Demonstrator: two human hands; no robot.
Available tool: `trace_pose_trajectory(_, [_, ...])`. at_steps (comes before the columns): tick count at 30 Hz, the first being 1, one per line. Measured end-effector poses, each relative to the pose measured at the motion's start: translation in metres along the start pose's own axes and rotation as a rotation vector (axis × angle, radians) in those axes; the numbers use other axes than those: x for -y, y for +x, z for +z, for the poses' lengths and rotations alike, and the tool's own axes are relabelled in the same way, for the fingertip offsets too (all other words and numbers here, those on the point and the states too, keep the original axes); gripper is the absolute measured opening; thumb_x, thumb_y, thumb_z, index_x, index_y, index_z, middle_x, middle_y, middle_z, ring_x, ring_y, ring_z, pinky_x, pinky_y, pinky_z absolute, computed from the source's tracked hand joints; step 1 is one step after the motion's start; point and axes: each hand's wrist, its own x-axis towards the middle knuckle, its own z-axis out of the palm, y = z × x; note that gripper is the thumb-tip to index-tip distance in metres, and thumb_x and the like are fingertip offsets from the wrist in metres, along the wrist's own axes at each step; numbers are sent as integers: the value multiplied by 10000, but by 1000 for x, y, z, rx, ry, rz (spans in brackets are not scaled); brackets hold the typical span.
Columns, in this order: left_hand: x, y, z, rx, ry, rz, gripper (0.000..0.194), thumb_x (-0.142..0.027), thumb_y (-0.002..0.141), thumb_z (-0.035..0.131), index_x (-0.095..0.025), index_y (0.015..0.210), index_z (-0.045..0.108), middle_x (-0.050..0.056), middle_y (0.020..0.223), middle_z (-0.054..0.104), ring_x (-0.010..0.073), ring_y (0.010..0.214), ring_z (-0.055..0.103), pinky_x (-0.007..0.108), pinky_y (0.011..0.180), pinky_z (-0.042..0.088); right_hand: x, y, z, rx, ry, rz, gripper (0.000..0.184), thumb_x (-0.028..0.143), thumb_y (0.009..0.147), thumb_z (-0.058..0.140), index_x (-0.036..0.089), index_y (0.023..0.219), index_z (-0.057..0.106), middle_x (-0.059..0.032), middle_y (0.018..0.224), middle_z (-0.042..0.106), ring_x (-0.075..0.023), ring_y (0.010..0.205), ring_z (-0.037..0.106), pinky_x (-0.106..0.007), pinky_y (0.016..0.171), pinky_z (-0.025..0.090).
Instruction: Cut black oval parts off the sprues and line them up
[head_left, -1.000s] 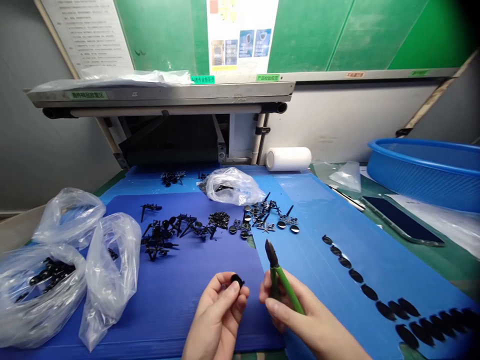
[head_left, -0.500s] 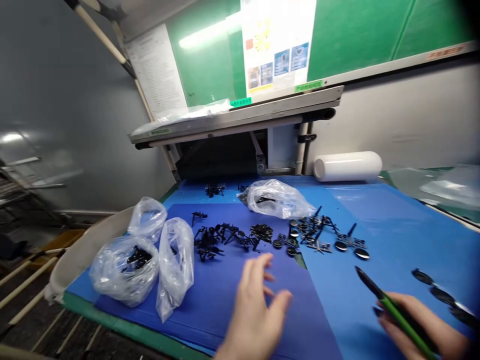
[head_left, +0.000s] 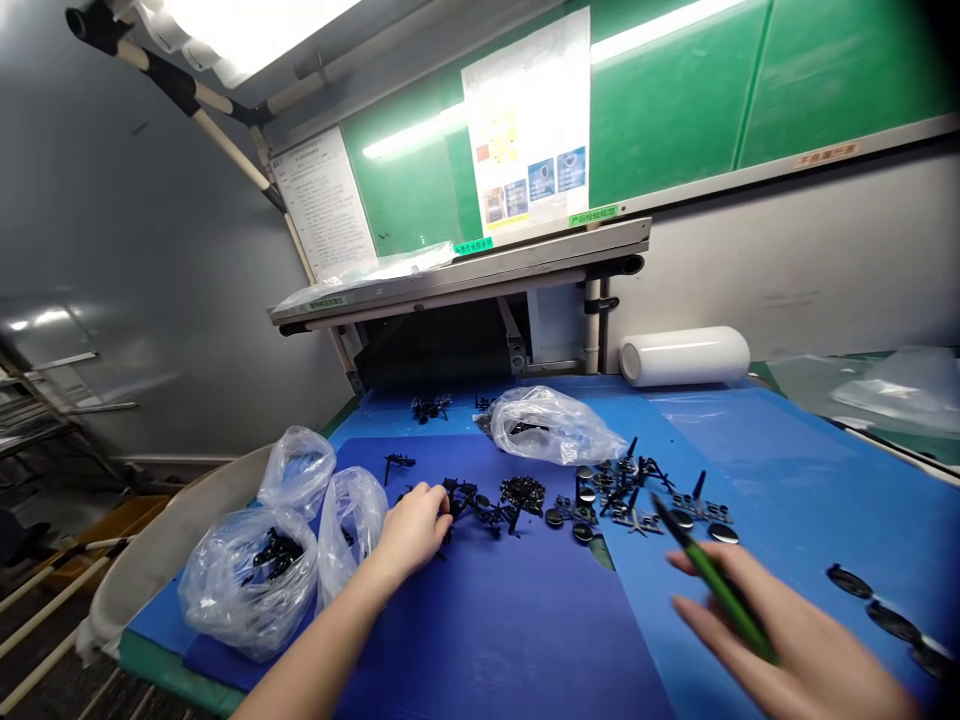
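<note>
Black parts (head_left: 469, 500) lie under the left hand (head_left: 412, 528), whose fingers curl together on them. They look light, stiff and spiky; hold the thin stems. The right hand (head_left: 795, 640) grips cutters (head_left: 712, 580).

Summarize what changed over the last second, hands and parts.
The left hand let go of the small black round part it held near the cutters, swung out left and now rests on the pile of black sprue parts. The right hand keeps the green-handled cutters, now further right in view. Bags and loose discs look unmoved.
</note>
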Motion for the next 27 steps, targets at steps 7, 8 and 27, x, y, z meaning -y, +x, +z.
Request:
trace_pose_trajectory(7, [-19, -18, 7, -11, 24, 30, 107, -228, 802, 461, -154, 849, 522, 36, 893, 524, 170, 798, 519, 362, 705, 438, 67, 78, 75, 147, 135, -42, 109, 247, 785, 421, 192, 876, 400, -89, 888, 607, -218, 784, 590, -314, 679, 437])
trace_pose_trajectory(8, [-22, -20, 7, 1, 11, 43, 105, -223, 796, 462, -155, 846, 523, 36, 888, 525, 175, 801, 521, 365, 704, 437, 67, 84, 82, 143, 124, -49, 75, 212, 780, 406, 193, 852, 402, -75, 816, 612, -216, 738, 591, -306, 647, 432])
trace_pose_trajectory(27, [3, 74, -18, 393, -168, 234, 474, -516, 762, 465, -183, 1099, 487, 87, 1070, 526, 235, 985, 489, 467, 864, 369, 37, 116, -17, 52, -81, -51, 44, 214, 805, 388, 229, 803, 347, -9, 731, 559, -169, 643, 526, -257, 566, 388])
